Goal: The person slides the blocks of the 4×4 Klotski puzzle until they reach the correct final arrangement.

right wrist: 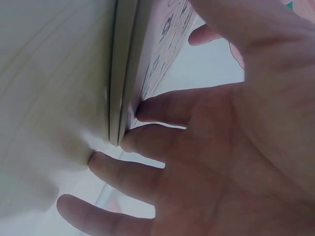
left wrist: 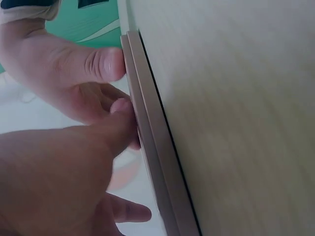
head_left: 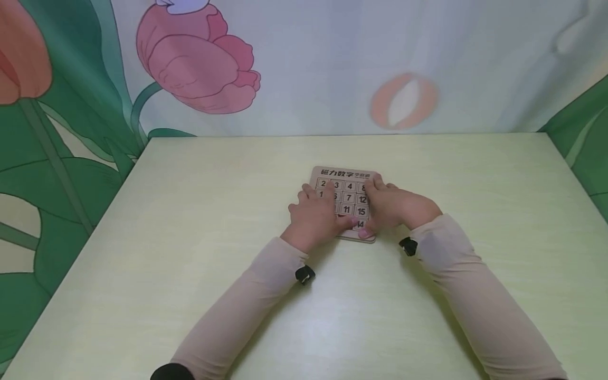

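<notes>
A flat number sliding puzzle (head_left: 349, 198) lies on the table, its printed title along the far edge and rows of numbered tiles below. My left hand (head_left: 313, 215) reaches over its left side, index finger on the upper tiles and thumb across the bottom row. At the right edge, my right hand (head_left: 396, 206) has a fingertip by the 8 tile and its thumb near the 14. From the right wrist, the right fingers (right wrist: 167, 105) look spread and fairly straight, two touching the puzzle's rim (right wrist: 129, 64). Some lower-left tiles are hidden under the left hand.
The pale table (head_left: 190, 221) extends around the puzzle on all sides. Behind it hangs a curtain (head_left: 313, 68) printed with large flowers and leaves. Black bands (head_left: 305, 274) sit at the sleeve cuffs.
</notes>
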Demonstrator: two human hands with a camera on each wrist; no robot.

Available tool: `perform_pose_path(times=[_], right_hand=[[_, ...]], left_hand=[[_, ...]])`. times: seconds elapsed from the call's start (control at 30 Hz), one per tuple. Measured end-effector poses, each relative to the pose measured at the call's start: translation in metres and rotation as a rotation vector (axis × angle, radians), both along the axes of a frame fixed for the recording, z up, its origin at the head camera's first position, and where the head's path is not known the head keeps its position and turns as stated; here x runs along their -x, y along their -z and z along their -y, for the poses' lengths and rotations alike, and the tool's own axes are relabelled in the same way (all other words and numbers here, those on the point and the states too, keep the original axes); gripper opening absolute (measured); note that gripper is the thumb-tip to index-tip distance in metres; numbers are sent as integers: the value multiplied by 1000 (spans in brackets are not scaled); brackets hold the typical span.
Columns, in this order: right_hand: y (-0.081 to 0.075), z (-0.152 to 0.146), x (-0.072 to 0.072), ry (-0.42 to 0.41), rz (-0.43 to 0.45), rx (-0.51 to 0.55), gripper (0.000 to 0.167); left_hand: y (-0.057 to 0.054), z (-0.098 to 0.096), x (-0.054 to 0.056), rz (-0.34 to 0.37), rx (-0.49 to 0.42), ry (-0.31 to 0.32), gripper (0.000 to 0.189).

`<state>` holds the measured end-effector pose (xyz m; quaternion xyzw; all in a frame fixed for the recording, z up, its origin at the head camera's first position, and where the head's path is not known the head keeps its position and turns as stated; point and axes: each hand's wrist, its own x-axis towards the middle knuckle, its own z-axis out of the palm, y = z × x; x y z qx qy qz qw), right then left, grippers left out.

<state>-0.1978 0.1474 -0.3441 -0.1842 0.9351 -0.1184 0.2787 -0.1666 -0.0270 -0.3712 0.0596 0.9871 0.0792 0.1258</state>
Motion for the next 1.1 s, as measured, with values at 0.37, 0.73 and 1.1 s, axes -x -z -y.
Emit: perform_pose_path(times=[0.37,0.73,1.1], right_hand=[[2,-3,-1,2,10,15,123],[2,-2,-1,2,19,7,122],[-1,-2,-1,3,31,28,121]], left_hand=[[-2,-2,0,-20,45,23,103],[-11,23,15,55,-86,73,89],[-13,35,20,93,-125,114,90]])
